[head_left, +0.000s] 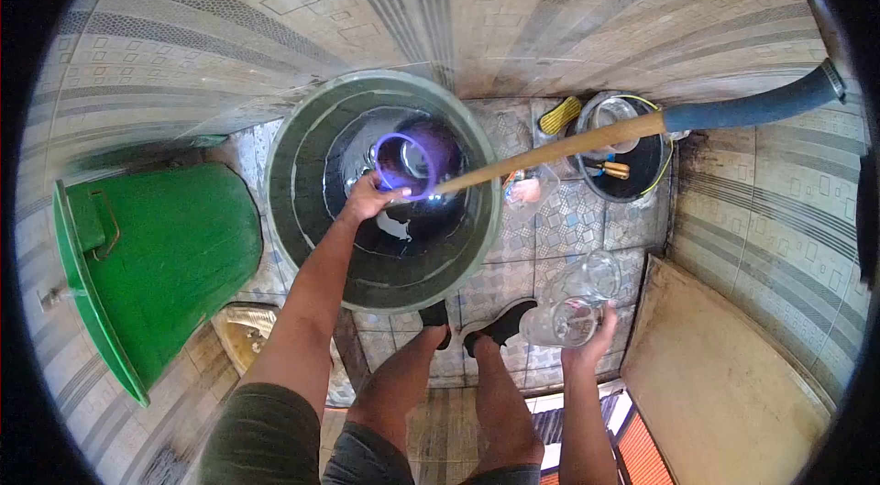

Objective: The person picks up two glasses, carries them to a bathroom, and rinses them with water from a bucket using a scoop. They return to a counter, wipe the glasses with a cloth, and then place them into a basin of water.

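My left hand [371, 198] is closed on the rim of a purple plastic dipper [427, 191], held over the water inside a big green tub [291, 237]. Part of the water surface is hidden behind the dipper and my arm. Low on the right, my right hand [594, 338] has its fingers wrapped round a clear glass jar [555, 325] with its mouth tilted up. Another clear jar [598, 274] overlaps it just beyond, close over the tiled floor.
A long tan pole [568, 148] with a blue-grey end [752, 109] slants across to the tub. Behind it are a black bucket [632, 182] of tools, a yellow brush [560, 115] and a plastic bag [532, 187]. A green bin [174, 256] stands left; a board [715, 347] leans right.
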### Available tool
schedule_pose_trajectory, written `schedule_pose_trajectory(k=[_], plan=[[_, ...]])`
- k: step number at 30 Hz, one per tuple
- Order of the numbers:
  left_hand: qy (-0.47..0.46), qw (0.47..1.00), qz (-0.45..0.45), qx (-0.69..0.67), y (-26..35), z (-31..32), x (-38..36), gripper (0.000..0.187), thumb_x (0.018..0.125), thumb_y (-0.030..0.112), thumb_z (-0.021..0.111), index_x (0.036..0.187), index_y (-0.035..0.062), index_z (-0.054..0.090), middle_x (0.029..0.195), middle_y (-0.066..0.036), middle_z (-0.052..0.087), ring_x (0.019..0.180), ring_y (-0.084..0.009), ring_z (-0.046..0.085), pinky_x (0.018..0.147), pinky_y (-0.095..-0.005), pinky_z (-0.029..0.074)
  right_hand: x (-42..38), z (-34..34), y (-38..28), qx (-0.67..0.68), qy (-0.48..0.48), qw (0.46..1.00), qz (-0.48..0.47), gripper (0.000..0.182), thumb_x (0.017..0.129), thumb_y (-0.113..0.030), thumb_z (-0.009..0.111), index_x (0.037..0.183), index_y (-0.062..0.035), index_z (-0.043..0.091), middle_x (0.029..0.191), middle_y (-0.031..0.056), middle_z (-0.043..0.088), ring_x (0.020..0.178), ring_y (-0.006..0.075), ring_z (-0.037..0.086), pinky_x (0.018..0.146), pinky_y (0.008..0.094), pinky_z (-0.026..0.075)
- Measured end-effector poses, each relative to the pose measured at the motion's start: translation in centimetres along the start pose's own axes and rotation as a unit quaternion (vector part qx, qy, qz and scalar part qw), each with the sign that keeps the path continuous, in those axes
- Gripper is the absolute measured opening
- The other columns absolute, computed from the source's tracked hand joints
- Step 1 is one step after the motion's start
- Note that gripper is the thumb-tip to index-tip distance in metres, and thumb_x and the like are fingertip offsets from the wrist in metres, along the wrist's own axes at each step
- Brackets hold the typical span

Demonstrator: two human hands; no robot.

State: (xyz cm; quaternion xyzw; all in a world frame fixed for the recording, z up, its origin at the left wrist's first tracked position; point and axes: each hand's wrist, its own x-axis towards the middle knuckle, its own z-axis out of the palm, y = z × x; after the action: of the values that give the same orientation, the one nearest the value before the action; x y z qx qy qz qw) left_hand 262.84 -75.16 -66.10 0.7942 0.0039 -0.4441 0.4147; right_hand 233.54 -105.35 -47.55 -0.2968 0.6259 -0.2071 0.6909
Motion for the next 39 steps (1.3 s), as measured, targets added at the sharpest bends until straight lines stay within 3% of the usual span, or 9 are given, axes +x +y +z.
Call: schedule_pose_trajectory(k=[6, 8, 11, 13, 16, 21, 22, 25, 39], plan=[[0.231, 0.928, 0.222, 0.188, -2.1, -0.1, -2.7, 0.054, 0.079, 0.032, 0.07, 0.121, 0.0019, 0.053, 0.088, -0.013, 0.068, 0.082, -0.0276, 0.065, 0.079, -0.0376, 0.049, -1.2, -1.0, 0.2, 0.004, 0.026, 1.0, -0.003, 0.039, 0.087, -0.045, 0.05, 0.101, -0.0087, 0.056, 0.093, 0.0073, 0.061, 0.087, 0.022, 0.059, 0.079, 0.0356, 0.047], [0.184, 0.92, -0.099, 0.332, -0.3, 0.2, -3.3, 0.056, 0.085, 0.024, 0.06, 0.13, -0.0033, 0.04, 0.096, -0.024, 0.064, 0.083, -0.0347, 0.064, 0.072, -0.0386, 0.052, -1.6, -0.7, -0.3, 0.022, -0.009, 1.0, 0.013, 0.036, 0.087, -0.041, 0.051, 0.1, -0.0083, 0.055, 0.095, 0.0067, 0.06, 0.088, 0.021, 0.058, 0.078, 0.0349, 0.047], [0.187, 0.864, -0.065, 0.464, -8.5, 2.3, -0.1, 0.066, 0.089, 0.023, 0.051, 0.139, -0.0052, 0.018, 0.097, -0.029, 0.06, 0.079, -0.0416, 0.063, 0.065, -0.0431, 0.053, -1.0, -1.6, 0.1, 0.062, -0.019, 0.997, 0.041, 0.032, 0.088, -0.037, 0.053, 0.1, -0.0073, 0.054, 0.095, 0.0062, 0.057, 0.088, 0.0202, 0.058, 0.077, 0.0347, 0.048], [0.145, 0.776, -0.009, 0.614, -8.7, 3.9, -0.7, 0.061, 0.086, 0.014, 0.051, 0.131, -0.0177, 0.024, 0.092, -0.022, 0.064, 0.073, -0.0381, 0.065, 0.065, -0.0421, 0.053, -1.5, -0.3, 0.0, 0.058, 0.019, 0.998, 0.024, 0.032, 0.088, -0.037, 0.052, 0.098, -0.0069, 0.054, 0.089, 0.006, 0.058, 0.085, 0.0206, 0.059, 0.077, 0.0357, 0.048], [0.09, 0.92, -0.026, 0.381, -1.0, 4.8, -3.8, 0.051, 0.088, 0.019, 0.048, 0.126, -0.0124, 0.034, 0.091, -0.026, 0.063, 0.079, -0.0384, 0.064, 0.069, -0.0444, 0.052, -1.5, -0.6, 0.5, 0.025, -0.001, 1.0, 0.004, 0.038, 0.088, -0.044, 0.05, 0.1, -0.008, 0.056, 0.092, 0.0072, 0.06, 0.086, 0.0221, 0.059, 0.079, 0.0376, 0.047], [0.198, 0.937, 0.075, 0.277, -2.5, 4.4, -5.4, 0.036, 0.093, 0.031, 0.046, 0.11, -0.0006, 0.044, 0.073, -0.018, 0.063, 0.068, -0.0287, 0.065, 0.06, -0.0418, 0.049, -2.5, -0.8, -0.4, -0.008, -0.044, 0.998, -0.044, 0.032, 0.089, -0.038, 0.05, 0.097, -0.0067, 0.055, 0.09, 0.0066, 0.061, 0.083, 0.0195, 0.06, 0.076, 0.0344, 0.048], [0.168, 0.98, 0.025, 0.104, -1.1, 3.9, -7.2, 0.03, 0.093, 0.033, 0.047, 0.103, 0.0039, 0.045, 0.067, -0.012, 0.058, 0.057, -0.0232, 0.058, 0.05, -0.0374, 0.044, -4.2, 1.7, -1.7, 0.041, 0.025, 0.998, -0.035, 0.031, 0.086, -0.027, 0.059, 0.066, -0.0127, 0.04, 0.065, -0.0006, 0.039, 0.061, 0.0106, 0.041, 0.058, 0.0254, 0.038], [0.086, 0.964, -0.041, -0.249, 3.9, 2.6, -13.6, 0.02, 0.095, 0.033, 0.049, 0.09, 0.0141, 0.042, 0.057, 0.004, 0.038, 0.039, -0.0053, 0.032, 0.033, -0.0214, 0.025, -5.1, 1.3, -3.4, 0.007, 0.022, 0.999, -0.046, 0.031, 0.086, -0.028, 0.059, 0.066, -0.0125, 0.04, 0.067, -0.0005, 0.04, 0.061, 0.011, 0.042, 0.06, 0.025, 0.04], [-0.05, 0.979, 0.008, -0.195, 28.4, 8.5, -31.1, 0.019, 0.095, 0.025, 0.047, 0.103, 0.0088, 0.041, 0.057, 0.002, 0.041, 0.044, -0.0058, 0.036, 0.038, -0.023, 0.03, -6.0, -1.8, -13.3, -0.08, -0.053, 0.973, -0.211, 0.048, 0.093, -0.022, 0.05, 0.051, -0.0099, 0.032, 0.051, -0.0036, 0.033, 0.049, 0.0064, 0.026, 0.048, 0.0265, 0.021]])
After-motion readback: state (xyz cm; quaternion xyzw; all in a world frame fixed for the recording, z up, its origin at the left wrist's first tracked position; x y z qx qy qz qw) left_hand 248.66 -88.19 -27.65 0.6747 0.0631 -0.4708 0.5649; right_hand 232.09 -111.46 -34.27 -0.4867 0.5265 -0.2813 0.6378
